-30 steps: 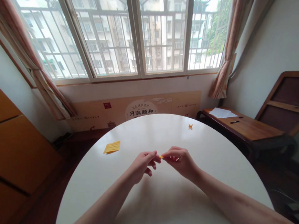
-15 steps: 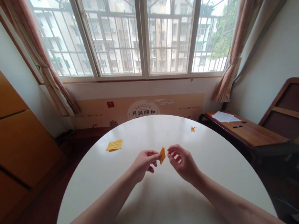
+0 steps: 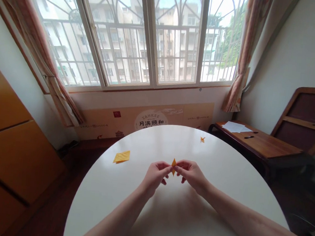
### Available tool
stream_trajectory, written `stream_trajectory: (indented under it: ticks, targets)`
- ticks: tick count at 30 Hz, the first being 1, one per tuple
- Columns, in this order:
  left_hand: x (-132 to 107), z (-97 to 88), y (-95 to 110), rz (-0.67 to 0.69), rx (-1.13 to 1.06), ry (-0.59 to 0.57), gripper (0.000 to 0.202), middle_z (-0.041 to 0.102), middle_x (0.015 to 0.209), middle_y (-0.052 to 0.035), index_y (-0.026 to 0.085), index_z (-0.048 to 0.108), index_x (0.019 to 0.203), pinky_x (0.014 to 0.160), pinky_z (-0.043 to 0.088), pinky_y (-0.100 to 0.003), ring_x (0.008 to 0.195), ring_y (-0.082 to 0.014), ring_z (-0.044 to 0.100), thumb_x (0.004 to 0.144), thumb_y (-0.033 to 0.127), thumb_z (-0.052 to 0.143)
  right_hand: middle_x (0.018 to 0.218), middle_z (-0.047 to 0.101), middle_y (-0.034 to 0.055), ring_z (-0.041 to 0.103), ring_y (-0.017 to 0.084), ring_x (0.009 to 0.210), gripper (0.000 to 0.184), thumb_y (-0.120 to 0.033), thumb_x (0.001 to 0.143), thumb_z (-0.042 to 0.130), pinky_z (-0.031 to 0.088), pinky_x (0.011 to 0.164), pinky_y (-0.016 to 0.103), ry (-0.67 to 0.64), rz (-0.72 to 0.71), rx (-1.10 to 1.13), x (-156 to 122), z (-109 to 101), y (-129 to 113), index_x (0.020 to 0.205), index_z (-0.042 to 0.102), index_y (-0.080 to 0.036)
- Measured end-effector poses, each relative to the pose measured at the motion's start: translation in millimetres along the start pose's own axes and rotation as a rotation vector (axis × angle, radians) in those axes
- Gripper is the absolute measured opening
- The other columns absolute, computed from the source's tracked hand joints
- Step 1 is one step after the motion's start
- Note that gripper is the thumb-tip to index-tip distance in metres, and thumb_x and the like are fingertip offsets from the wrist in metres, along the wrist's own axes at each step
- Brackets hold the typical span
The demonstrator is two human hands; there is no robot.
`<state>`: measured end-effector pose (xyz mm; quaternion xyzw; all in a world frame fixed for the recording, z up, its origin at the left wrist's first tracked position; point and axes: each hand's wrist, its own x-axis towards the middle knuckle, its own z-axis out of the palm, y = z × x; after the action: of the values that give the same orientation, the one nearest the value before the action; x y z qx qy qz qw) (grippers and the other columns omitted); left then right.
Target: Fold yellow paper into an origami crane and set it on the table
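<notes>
A small folded piece of yellow origami paper (image 3: pixel 174 162), a narrow diamond standing upright, is held above the white round table (image 3: pixel 134 138). My left hand (image 3: pixel 157 174) pinches its left side between thumb and fingers. On the opposite side my right hand (image 3: pixel 192 175) pinches it too, so the thumbs nearly meet across the middle and cover that part. To the left lies a flat stack of yellow paper (image 3: pixel 121 157). Farther off, at the right of the tabletop, sits a small orange-yellow folded paper crane (image 3: pixel 202 139).
A wooden side table (image 3: pixel 270 145) with white sheets (image 3: pixel 235 127) and a dark pen-like thing stands at the right, beside a leaning brown framed panel (image 3: pixel 307 111). A printed cardboard panel (image 3: pixel 100 117) is under the window. Orange-brown cabinets (image 3: pixel 13 150) are at the left.
My right hand has moved left and closed on the folded paper, which only my left hand held before. The paper now stands straighter. The whole view has shifted slightly.
</notes>
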<state>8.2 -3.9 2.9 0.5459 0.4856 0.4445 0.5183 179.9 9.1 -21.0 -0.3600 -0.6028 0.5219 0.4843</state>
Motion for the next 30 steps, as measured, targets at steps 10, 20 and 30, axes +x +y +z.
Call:
stream_trajectory:
  ticks: [10,20,30]
  targets:
    - [-1.3,1.2,1.6,0.014,0.031,-0.013,0.036,0.061,0.064,-0.0037,0.012,0.070,0.074,0.041,0.040,-0.018,0.057,-0.0129,0.053,0.067,0.047,0.077,0.070,0.066,0.0039,0.059,0.016,0.066,0.037,-0.050,0.073,0.076,0.045,0.046,0.021,-0.039,0.040,0.039,0.6,0.5,-2.0,0.086,0.073,-0.015]
    - [2.6,-0.1,-2.6,0.031,0.077,0.033,0.035,0.062,0.063,-0.0034,0.012,0.070,0.074,0.042,0.042,-0.019,0.057,-0.0128,0.053,0.068,0.046,0.076,0.075,0.068,0.0060,0.059,0.015,0.067,0.037,-0.050,0.076,0.074,0.043,0.044,0.019,-0.024,0.083,0.007,2.5,-0.8,6.0,0.087,0.075,-0.014]
    - [3.6,-0.3,-4.0,-0.019,0.056,0.014,0.034,0.061,0.064,-0.0028,0.013,0.067,0.075,0.042,0.042,-0.019,0.059,-0.0133,0.054,0.068,0.045,0.077,0.073,0.065,0.0040,0.058,0.014,0.064,0.035,-0.049,0.077,0.071,0.043,0.045,0.019,-0.081,0.123,-0.002,3.6,0.0,0.2,0.081,0.071,-0.014]
